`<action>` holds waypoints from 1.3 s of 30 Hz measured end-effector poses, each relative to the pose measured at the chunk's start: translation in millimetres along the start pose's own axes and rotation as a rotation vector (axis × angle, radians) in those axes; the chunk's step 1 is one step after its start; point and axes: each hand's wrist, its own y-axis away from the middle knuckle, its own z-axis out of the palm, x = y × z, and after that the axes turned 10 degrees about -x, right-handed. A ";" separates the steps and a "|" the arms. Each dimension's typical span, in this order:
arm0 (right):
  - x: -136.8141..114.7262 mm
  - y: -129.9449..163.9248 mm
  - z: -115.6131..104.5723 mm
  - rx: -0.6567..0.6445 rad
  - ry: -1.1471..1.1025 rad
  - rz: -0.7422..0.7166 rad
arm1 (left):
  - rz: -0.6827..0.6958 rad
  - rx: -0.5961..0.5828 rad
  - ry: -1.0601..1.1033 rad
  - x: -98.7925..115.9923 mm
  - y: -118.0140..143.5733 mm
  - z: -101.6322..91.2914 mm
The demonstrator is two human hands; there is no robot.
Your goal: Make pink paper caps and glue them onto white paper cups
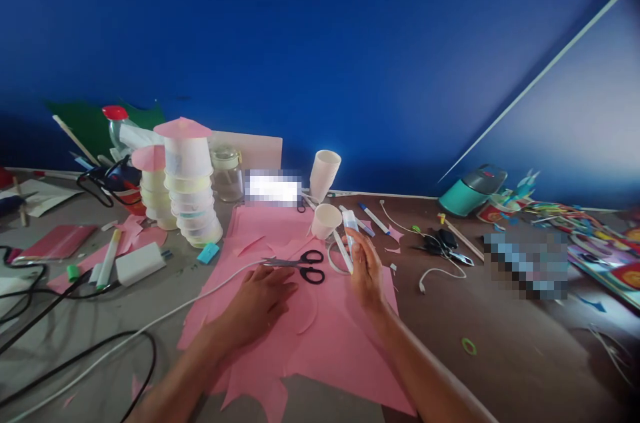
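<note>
My left hand (261, 301) lies flat, palm down, on a large pink paper sheet (320, 343), its fingers just short of black-handled scissors (300, 265). My right hand (367, 267) is at the sheet's right side and grips a small white glue tube (349, 223), tip pointing away from me. A white paper cup (325, 219) lies tipped on the sheet just left of the tube. A second cup (325, 173) stands behind it.
Stacked plastic cups with pink paper lids (187, 186) and a glass jar (227, 173) stand at the back left. White and black cables (75, 336) cross the left side. A teal sharpener (470, 191), markers, scraps and colourful crafts (600, 243) lie to the right.
</note>
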 end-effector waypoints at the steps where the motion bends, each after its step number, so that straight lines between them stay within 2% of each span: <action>1: 2.5 -3.5 -1.2 0.030 -0.041 0.045 | -0.001 0.007 -0.005 -0.3 0.1 0.2; 5: 25.4 -18.4 -7.1 0.104 -0.114 0.165 | 0.015 0.033 -0.011 -2.3 0.7 2.1; 8: 50.3 -27.3 -10.0 0.227 -0.018 0.214 | 0.019 0.045 -0.006 -4.7 0.7 6.8; 13: 75.7 -36.3 -12.4 0.247 0.061 0.264 | -0.003 0.093 0.042 -11.5 -0.2 18.9; 22: 81.4 -40.6 -18.2 0.270 0.307 0.286 | 0.002 0.138 0.029 -15.0 -1.5 21.8; 31: 84.0 -43.1 -16.2 0.151 0.490 0.296 | -0.015 0.208 0.052 -7.8 -1.3 13.1; 39: 78.2 -43.4 -10.4 0.105 0.563 0.310 | -0.108 0.136 0.090 -1.1 0.4 10.7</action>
